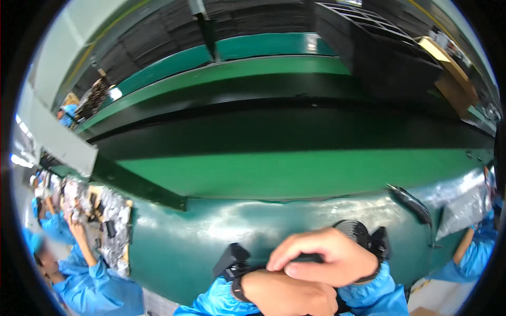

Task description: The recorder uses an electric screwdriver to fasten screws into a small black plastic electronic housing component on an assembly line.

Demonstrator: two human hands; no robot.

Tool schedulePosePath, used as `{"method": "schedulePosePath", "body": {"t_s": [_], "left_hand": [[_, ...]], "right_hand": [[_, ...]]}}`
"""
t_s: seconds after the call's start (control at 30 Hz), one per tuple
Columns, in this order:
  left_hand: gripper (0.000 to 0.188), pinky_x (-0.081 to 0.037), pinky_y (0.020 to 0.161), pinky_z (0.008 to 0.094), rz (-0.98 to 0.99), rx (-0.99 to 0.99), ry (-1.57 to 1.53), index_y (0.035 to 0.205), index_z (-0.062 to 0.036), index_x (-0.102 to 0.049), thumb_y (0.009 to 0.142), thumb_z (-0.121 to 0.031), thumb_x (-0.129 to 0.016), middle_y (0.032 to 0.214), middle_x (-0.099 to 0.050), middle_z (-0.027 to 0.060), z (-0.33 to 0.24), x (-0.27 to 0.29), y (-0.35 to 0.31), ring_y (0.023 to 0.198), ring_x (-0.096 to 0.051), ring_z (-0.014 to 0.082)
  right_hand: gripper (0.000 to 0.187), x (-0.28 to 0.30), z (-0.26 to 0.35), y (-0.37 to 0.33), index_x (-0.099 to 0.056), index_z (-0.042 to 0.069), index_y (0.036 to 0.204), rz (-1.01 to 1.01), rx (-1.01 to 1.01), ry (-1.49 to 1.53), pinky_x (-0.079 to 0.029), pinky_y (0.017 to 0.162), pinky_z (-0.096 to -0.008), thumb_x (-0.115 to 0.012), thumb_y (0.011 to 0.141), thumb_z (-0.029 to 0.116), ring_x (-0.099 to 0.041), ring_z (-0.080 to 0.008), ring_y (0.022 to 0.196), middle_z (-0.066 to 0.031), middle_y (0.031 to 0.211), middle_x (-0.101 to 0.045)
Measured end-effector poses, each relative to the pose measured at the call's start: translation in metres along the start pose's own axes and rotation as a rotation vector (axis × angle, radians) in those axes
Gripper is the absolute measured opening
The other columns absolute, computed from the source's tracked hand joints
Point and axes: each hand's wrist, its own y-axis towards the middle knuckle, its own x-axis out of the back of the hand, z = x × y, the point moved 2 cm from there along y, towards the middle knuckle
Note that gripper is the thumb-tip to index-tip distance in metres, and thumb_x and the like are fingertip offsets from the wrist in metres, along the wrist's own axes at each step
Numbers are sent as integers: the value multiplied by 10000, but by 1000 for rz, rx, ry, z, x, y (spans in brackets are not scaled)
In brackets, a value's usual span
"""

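Observation:
My right hand [329,256] lies across the back of my left hand [290,294], at the near edge of a green-topped table [174,242]. Its thumb and fingers are apart and curve toward my left wrist; no held object is visible. A dark patch shows between thumb and fingers, too unclear to name. My left hand is back up, its fingers bent down out of sight. Each wrist wears a black strap with a black device, the left device [232,260] and the right device [380,242]. On the right lies a black corded hand tool [411,204] with a thin metal tip.
A green conveyor belt [295,174] runs beyond the table, with a dark grey post [142,184] at left. Large black divided bins [395,58] stand far right. A clear plastic bag [464,210] lies near a co-worker's sleeve [469,260]. Left, another person [95,284] sits by a cluttered worktop [113,221].

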Motion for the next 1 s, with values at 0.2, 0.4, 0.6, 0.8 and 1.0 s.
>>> {"method": "schedulePosePath", "body": {"t_s": [0.2,0.4,0.6,0.8,1.0], "left_hand": [[266,-493,616,377,-136,296,317,828,-17,-669,948,-237,-758,755,-654,109,-3,23,-20,707,-641,277],[359,-560,882,393,-264,422,569,1186,-62,-731,954,-336,-751,1140,-740,81,23,19,-70,1055,-707,216],[364,-558,890,393,-427,556,570,1195,-57,-726,957,-331,-749,1149,-736,83,29,14,-95,1064,-703,215],[369,-556,898,393,-537,609,528,1205,-52,-720,960,-326,-747,1157,-733,84,32,13,-110,1073,-699,215],[374,-554,906,392,-601,623,470,1214,-46,-715,963,-321,-746,1166,-729,86,35,14,-119,1083,-695,214]], "right_hand": [[129,0,-21,16,-684,-44,1085,-139,-40,569,-526,931,-303,-593,1038,36,-664,-160,1023,-109,1077,-719],[120,-16,-15,15,-676,14,1047,-11,301,37,-504,956,-413,-691,970,105,-659,-273,1029,-110,1047,-708],[224,-20,1,16,-708,34,960,36,650,-180,-526,862,-442,-732,922,253,-680,-316,890,-121,968,-718],[308,-21,4,11,-748,33,1010,152,665,-284,-499,983,-476,-788,905,320,-682,-345,1029,-113,1030,-750],[331,-22,0,9,-752,46,1021,81,824,-209,-485,988,-487,-800,892,347,-669,-335,1057,-83,1037,-755]]}}
